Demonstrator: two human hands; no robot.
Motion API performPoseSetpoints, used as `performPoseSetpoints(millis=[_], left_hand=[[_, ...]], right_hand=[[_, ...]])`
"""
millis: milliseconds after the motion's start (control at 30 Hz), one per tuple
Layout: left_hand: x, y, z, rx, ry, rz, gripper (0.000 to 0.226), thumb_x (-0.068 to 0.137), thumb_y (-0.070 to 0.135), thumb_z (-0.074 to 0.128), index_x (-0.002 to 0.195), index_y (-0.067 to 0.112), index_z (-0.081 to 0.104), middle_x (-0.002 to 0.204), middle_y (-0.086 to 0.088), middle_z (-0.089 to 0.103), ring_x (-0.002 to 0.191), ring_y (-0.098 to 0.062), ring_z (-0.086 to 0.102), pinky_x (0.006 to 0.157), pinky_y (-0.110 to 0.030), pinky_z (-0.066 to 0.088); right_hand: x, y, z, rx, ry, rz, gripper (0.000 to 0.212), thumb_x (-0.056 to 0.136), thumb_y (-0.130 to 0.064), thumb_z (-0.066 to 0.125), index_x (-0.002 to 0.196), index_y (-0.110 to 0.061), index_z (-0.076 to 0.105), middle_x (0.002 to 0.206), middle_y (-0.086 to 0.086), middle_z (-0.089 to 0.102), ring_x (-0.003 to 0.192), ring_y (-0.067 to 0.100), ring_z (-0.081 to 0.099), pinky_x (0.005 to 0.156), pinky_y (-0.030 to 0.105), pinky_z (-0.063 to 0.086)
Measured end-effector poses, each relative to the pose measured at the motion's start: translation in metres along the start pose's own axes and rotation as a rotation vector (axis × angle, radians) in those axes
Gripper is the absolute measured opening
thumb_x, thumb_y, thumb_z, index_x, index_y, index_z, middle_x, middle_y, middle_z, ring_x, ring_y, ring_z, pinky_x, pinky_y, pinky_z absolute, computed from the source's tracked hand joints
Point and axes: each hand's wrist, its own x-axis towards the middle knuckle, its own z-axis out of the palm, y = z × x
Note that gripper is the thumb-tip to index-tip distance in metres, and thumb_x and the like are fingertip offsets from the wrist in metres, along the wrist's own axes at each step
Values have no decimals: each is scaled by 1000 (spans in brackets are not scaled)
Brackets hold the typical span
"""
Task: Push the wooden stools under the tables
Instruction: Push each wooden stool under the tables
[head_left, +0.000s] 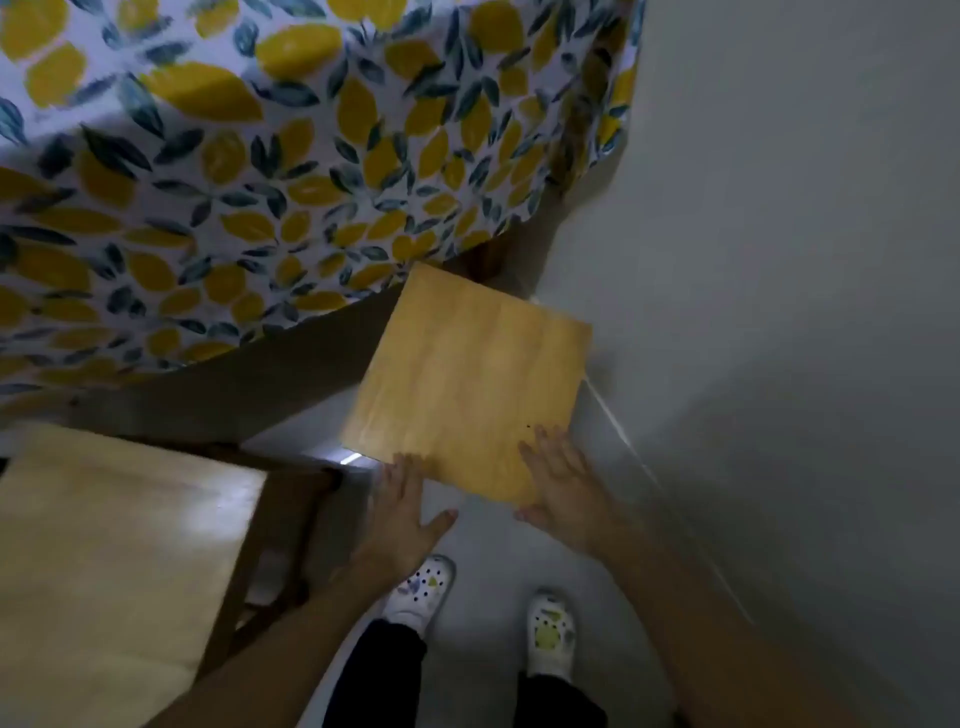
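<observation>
Both hands flat on the near edge of the wooden stool (467, 384), right at the table corner.

Left hand (402, 512) is spread wide, fingertips on the seat's near-left corner, thumb splayed out over the pale floor (483, 551). Right hand (563, 491) is spread too, fingers lying over the seat's near-right corner, palm hanging past the edge; neither one is gripping anything. That square, light-wood seat sits angled, its far corner just tucked beneath the hanging edge of the lemon-print tablecloth (260, 171), most of it out in the open beside the grey wall (779, 260). A second wooden stool (104, 561) stands lower left, its seat blurred, part of it under the table's edge. Down below, two white clogs (423, 590) with charms, dark trouser legs above them.
</observation>
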Motion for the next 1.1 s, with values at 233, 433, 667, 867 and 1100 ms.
performPoseSetpoints(millis=[233,433,667,867,1100], left_hand=[[40,16,62,122,252,-178,120,68,83,38,147,15,-23,151,-15,-35,140,-28,-32,114,-53,-9],[51,25,82,127,394,-224,122,67,83,34,145,12,-25,146,-14,-42,135,-28,-38,114,-55,-10],[56,23,71,267,398,-291,119,62,93,11,144,17,-29,149,-14,-39,139,-31,-32,109,-62,-14],[89,18,30,273,430,-293,116,63,93,12,140,20,-35,146,-12,-45,137,-29,-37,109,-65,-14],[149,11,-48,316,507,-228,114,70,88,24,147,17,-23,151,-16,-35,140,-32,-30,110,-58,-13]], right_hand=[[51,68,49,-154,156,-245,123,49,-63,82,147,-10,31,154,20,31,142,43,26,107,58,38],[57,82,56,-135,213,-343,115,63,-65,69,152,-11,21,159,20,16,147,40,6,117,52,17],[75,80,53,-287,176,-362,123,53,-76,62,147,-3,32,154,27,26,142,50,18,113,58,27],[123,72,24,-318,219,-415,121,57,-80,41,149,-3,27,156,25,20,143,49,16,112,55,26],[207,52,-31,-121,261,-522,110,63,-74,42,148,-6,24,156,25,20,142,49,12,106,63,36]])
